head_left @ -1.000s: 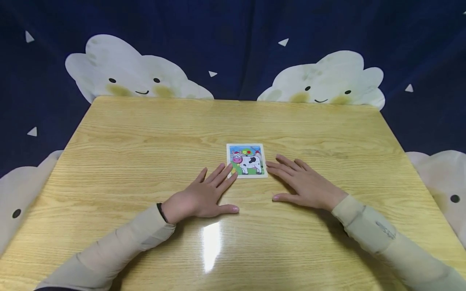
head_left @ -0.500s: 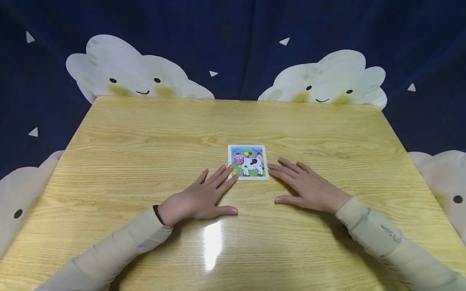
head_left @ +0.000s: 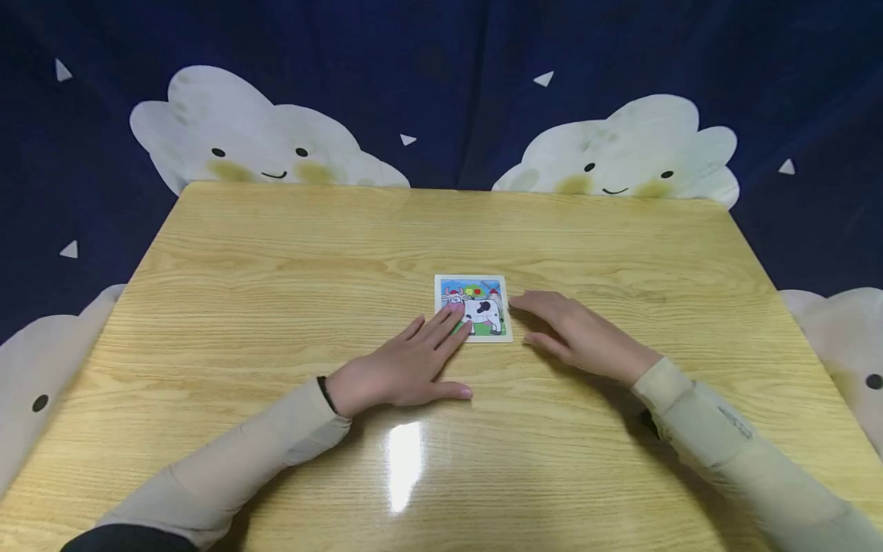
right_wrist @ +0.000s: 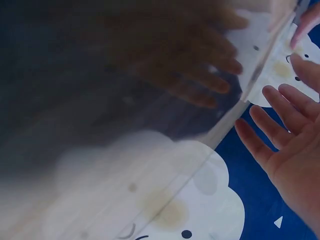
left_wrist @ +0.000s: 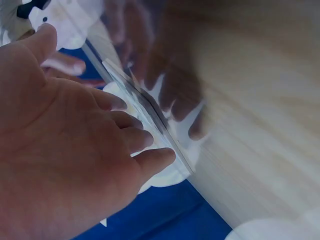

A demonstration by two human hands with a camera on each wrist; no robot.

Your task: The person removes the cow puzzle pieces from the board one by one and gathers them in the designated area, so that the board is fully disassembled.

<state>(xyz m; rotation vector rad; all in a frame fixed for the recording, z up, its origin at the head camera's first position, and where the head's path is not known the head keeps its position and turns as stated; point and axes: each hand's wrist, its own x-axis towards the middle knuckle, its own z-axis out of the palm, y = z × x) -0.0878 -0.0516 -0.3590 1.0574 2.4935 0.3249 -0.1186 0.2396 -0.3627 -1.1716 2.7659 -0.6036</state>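
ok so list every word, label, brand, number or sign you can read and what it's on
None can be read.
Right sleeve: one dark mark, too blurred to tell whether it is lettering.
Cow picture, table, curtain: no text visible.

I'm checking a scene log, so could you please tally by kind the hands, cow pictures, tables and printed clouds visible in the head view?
Hands: 2 (left hand, right hand)
Cow picture: 1
Table: 1
Printed clouds, including those cut off by the frame: 4
Total: 8
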